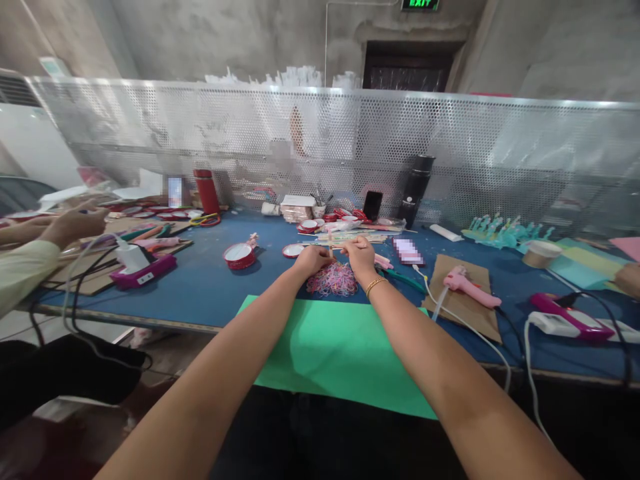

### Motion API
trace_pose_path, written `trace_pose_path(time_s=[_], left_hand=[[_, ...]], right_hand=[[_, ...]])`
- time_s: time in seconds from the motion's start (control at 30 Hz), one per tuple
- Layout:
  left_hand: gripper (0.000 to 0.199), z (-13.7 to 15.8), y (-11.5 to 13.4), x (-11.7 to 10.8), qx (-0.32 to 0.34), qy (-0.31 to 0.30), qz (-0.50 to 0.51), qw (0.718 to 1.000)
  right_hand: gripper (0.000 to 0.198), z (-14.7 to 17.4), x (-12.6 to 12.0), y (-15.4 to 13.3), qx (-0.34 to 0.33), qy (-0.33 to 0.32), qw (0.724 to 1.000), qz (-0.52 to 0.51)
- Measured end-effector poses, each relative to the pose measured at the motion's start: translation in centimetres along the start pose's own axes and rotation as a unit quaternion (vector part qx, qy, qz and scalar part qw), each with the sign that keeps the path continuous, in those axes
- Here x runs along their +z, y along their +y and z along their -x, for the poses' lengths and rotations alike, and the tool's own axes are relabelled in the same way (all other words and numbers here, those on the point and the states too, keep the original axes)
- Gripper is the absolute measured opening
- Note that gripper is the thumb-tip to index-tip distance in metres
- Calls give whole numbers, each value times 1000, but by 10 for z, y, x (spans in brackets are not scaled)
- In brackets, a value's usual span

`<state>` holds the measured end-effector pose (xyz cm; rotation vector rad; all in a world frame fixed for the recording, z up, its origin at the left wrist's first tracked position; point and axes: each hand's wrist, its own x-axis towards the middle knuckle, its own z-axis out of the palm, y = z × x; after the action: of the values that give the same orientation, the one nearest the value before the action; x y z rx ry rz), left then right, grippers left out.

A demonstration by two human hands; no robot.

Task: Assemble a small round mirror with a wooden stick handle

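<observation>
Blue table (200, 283); cup (319, 211) holding slim tools (325, 199); left hand (314, 261), right hand (361, 259) beside colourful strands (333, 281), grip unclear.

I couldn't make out what, if anything, the right hand (360, 257) pinched. The tangled strands (333, 280) were too fine to tell apart. A nearby lit screen (409, 251) was blurred, and a co-worker's hand (629, 277) was cut off at the right edge.

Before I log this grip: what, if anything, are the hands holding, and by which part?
The left hand seems to pinch a thin pale strip near its lower end; whether the right hand holds anything cannot be told.
</observation>
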<state>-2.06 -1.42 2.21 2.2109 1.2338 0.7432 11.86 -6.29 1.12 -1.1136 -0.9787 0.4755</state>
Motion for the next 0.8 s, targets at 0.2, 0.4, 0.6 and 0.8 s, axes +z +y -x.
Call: trace_pose_path(time_s=[0.2,0.4,0.6,0.8], left_hand=[[25,1,0,0,-7,6,8,1000],[22,2,3,-1,-5,5,11,1000],[26,2,3,-1,7,1,2,1000],[24,1,1,0,7,8,7,1000]], right_hand=[[10,0,2,3,-5,-14,1000,-2],[8,1,3,2,-7,-25,1000,3],[7,-1,1,3,3,3,1000,0],[6,1,3,-1,13,-27,999,-14]])
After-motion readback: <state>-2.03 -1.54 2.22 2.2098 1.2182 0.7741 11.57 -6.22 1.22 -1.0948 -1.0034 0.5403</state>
